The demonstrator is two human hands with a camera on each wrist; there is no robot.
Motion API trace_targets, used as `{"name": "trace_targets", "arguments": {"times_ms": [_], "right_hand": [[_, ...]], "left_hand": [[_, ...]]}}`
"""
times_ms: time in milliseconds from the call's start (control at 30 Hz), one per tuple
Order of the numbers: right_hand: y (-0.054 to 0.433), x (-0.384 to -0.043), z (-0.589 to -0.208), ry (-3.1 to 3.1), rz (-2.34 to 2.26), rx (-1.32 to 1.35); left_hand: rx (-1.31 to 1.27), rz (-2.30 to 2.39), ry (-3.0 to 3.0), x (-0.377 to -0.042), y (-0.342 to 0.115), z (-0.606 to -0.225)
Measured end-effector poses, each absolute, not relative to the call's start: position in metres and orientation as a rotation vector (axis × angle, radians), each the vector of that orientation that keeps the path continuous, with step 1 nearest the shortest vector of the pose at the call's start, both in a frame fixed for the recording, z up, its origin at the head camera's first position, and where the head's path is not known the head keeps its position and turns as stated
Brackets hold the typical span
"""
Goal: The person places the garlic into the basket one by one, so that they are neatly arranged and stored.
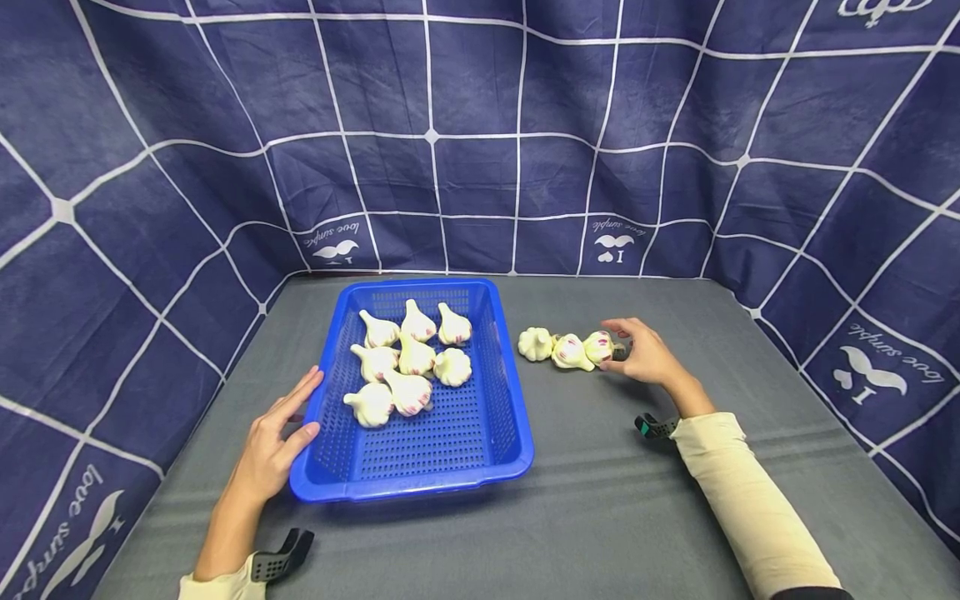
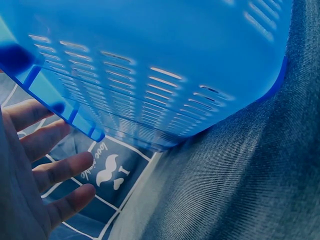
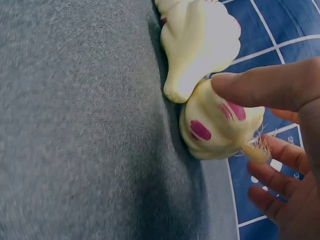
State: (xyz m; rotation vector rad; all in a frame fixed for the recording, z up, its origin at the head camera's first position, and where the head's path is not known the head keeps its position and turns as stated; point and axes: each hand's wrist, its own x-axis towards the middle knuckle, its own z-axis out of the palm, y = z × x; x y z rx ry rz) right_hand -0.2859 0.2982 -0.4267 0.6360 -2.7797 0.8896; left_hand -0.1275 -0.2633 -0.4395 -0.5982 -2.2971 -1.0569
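Note:
My left hand (image 1: 264,450) lies at the left side of a blue plastic basket (image 1: 517,442), fingers spread along its rim; the left wrist view shows the relaxed fingers (image 2: 65,167) beside and under the rim. Several white garlic bulbs (image 1: 411,393) with purple streaks lie inside. To the basket's right, three more bulbs sit in a row on the table. My right hand (image 1: 643,354) pinches the rightmost garlic bulb (image 3: 215,125) between thumb and index finger, its root tuft towards the palm. The middle garlic bulb (image 3: 200,42) touches it, and the left garlic bulb (image 1: 536,343) sits beyond.
A grey cloth (image 1: 570,508) covers the table. Dark blue curtains (image 1: 480,167) with a white grid hang behind and along both sides. Black bands (image 1: 281,557) are on both wrists.

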Motion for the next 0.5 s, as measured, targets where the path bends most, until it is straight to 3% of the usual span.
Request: {"name": "trace_targets", "arguments": {"times_ms": [500], "right_hand": [[0.2905, -0.2943, -0.4308, -2.868, 0.812, 0.771]], "left_hand": [[-0.590, -1.059, -2.311, -0.1270, -0.2637, -0.4389]]}}
